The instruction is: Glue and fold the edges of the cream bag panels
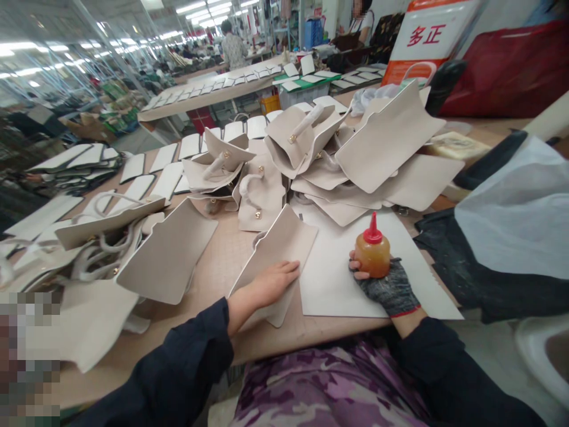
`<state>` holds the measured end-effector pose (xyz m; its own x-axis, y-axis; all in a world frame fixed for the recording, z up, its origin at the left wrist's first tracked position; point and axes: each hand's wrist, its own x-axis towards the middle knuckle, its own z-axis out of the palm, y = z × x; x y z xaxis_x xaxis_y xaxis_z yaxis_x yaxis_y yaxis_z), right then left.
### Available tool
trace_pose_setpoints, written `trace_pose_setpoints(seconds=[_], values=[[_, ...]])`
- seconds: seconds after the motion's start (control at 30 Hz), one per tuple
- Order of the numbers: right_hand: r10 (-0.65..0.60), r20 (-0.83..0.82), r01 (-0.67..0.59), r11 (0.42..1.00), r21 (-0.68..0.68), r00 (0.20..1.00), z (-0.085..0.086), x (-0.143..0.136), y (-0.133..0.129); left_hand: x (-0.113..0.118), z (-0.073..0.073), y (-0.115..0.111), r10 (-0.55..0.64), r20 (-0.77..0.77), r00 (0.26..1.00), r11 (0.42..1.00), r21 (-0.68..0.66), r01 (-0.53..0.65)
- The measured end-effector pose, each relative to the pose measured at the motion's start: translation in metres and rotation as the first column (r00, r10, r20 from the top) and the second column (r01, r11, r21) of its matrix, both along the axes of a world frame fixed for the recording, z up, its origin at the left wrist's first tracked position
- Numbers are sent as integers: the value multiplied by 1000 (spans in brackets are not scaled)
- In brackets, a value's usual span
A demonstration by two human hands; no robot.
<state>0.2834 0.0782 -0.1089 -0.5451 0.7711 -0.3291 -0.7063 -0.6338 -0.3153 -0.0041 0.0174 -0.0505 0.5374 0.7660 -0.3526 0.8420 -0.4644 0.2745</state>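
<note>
Free gap between beige panels [166,258]

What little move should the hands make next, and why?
Maybe the right hand should tip the bottle toward the beige panel, because the red nozzle points up while the left hand rests on that panel.

Bottle [372,256] hid palm of right hand [387,289]. Near-left corner of bench [213,276] was lost under pixelation. Red item [511,77] by right edge was cut by frame. Person [234,48] beyond far edge was blurred.
</note>
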Motion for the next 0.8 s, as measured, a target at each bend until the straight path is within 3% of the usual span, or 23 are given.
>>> trace_pose_setpoints(seconds=[0.13,0.33,0.63,0.8], values=[[-12,20,12,1000,-1,1000,0,-1,-1,-1,5,-6,-19,-21,1000,999,40,20],[-17,34,17,1000,7,999,3,-2,-5,-2,16,14,-125,0,992,992,-11,125],[-23,51,24,999,-21,998,6,-3,-9,3,8,31,-112,21,994,991,-74,113],[-5,75,6,1000,-8,997,-1,-4,-10,1,23,29,-77,55,996,995,-55,80]])
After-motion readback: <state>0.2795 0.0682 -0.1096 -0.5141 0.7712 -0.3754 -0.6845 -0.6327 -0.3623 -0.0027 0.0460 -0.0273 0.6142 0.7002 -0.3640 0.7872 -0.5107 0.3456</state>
